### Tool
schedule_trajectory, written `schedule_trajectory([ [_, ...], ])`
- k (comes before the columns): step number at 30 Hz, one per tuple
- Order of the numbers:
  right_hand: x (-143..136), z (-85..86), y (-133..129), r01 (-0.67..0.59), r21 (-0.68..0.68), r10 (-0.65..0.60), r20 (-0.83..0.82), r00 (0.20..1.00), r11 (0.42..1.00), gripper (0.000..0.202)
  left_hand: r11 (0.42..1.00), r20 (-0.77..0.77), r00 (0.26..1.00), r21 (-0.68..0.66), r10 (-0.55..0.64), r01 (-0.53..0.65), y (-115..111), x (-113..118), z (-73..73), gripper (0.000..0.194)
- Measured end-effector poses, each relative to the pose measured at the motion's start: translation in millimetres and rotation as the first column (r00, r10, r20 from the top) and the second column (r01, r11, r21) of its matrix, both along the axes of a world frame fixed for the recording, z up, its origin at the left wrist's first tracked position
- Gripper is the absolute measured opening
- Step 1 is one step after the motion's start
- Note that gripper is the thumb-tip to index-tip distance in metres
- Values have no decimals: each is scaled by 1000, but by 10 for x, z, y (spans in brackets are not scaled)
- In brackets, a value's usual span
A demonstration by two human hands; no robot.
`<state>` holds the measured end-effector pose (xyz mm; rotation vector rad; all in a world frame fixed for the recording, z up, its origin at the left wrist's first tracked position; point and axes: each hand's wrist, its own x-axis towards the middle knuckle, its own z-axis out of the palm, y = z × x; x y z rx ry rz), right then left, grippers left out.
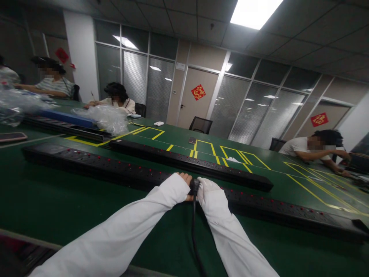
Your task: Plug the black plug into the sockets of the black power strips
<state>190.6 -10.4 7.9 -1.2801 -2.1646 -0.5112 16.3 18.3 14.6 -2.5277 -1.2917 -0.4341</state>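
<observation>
A long black power strip [273, 206] with red dots along it lies across the green table. My left hand [186, 181], bare, has its fingers wrapped over the strip near its middle. Right beside it, my right hand [208, 188], in a white glove, is closed around a black plug [196, 184] at the strip. From the plug a black cable [193, 227] hangs down toward me between my sleeves. Behind lies a second black power strip [201, 164], touched by neither hand.
On the green table [115, 215] are yellow tape outlines. Clear plastic wrap [111, 120], a blue bar [67, 118] and a phone [13, 137] lie at the left. People sit at the far left and right.
</observation>
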Motion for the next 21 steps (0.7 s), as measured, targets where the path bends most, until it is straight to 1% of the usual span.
schedule_trajectory([
  [3, -7, 39, -26, -43, 13, 43, -28, 999, 999, 37, 1000, 11, 1000, 19, 5, -5, -23, -16, 28, 60],
  [7, -37, 117, -65, -73, -14, 72, -44, 996, 997, 37, 996, -12, 997, -45, 81, -81, -57, -5, 94, 62],
  [9, -51, 152, -85, -72, -39, 70, -49, 996, 997, 36, 993, -14, 995, -70, 99, -100, -79, 6, 133, 60],
  [13, -88, 203, -119, -27, -85, 22, -60, 998, 996, 32, 988, -5, 993, -94, 121, -121, -103, 24, 167, 58],
  [17, -165, 224, -107, 70, -124, -79, -70, 994, 990, 32, 986, 6, 990, -94, 140, -139, -71, 32, 125, 57],
  [19, -208, 235, -76, 114, -138, -123, -62, 990, 984, 34, 984, 16, 988, -89, 155, -153, -54, 28, 103, 60],
  [21, -238, 259, -34, 135, -150, -142, -36, 989, 979, 35, 984, 26, 986, -77, 164, -161, -53, 20, 95, 68],
])
